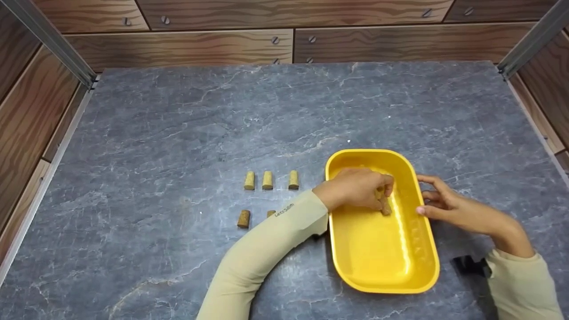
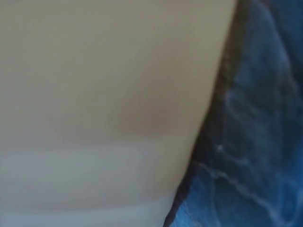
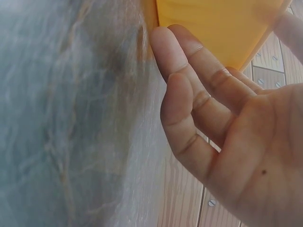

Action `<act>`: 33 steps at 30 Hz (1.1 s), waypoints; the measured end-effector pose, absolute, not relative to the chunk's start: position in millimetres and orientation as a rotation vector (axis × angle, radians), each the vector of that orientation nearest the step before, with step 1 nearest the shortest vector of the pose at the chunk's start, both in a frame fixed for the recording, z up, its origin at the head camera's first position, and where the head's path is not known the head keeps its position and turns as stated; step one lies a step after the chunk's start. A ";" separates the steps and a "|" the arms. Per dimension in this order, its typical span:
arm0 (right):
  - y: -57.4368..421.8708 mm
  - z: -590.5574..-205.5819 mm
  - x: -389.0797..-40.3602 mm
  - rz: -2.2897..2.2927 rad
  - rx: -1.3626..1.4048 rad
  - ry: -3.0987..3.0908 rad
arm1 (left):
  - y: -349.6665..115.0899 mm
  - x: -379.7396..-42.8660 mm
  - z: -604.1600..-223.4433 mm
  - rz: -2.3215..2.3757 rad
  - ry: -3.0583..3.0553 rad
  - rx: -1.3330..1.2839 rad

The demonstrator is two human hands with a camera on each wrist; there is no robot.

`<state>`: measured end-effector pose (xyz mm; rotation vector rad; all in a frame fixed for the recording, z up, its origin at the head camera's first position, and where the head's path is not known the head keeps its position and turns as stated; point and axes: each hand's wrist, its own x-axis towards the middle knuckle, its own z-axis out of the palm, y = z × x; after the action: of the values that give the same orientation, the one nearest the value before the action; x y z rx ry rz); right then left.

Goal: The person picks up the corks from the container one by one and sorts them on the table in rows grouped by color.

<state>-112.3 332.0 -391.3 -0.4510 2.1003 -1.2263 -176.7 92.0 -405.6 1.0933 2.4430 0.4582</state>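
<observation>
A yellow oblong tray (image 1: pixel 378 262) lies on the grey marble-look table (image 1: pixel 178 133). My left hand (image 1: pixel 382 200) reaches into it from the left and pinches a small cork (image 1: pixel 386 207) just above the tray floor. My right hand (image 1: pixel 427 196) rests with relaxed fingers against the tray's right rim; the right wrist view shows those fingers (image 3: pixel 199 104) beside the yellow tray wall (image 3: pixel 213 28). The left wrist view is filled by a blurred pale sleeve (image 2: pixel 94 94).
Left of the tray, three corks (image 1: pixel 267 180) lie in a row. Below them lies a darker cork (image 1: pixel 243 218), and another (image 1: pixel 270 213) peeks from behind my left sleeve. Wood-pattern walls (image 1: pixel 284 40) enclose the table at the back and sides.
</observation>
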 end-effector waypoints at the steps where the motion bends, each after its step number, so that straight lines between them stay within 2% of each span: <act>1: 332.0 -391.2 -112.4 -1.227 -0.456 2.102 | 92.0 -176.5 -405.7 0.452 2.447 1.092; 23: 333.8 -390.4 -111.9 -1.212 -0.452 2.117 | 93.0 -175.4 -403.5 0.364 2.430 1.052; 33: 332.4 -391.9 -111.5 -1.193 -0.458 2.147 | 91.8 -178.4 -405.5 0.341 2.233 1.013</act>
<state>-111.5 332.4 -391.9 -0.4577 2.1474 -1.1926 -178.4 91.8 -405.5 1.0134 2.2328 0.3407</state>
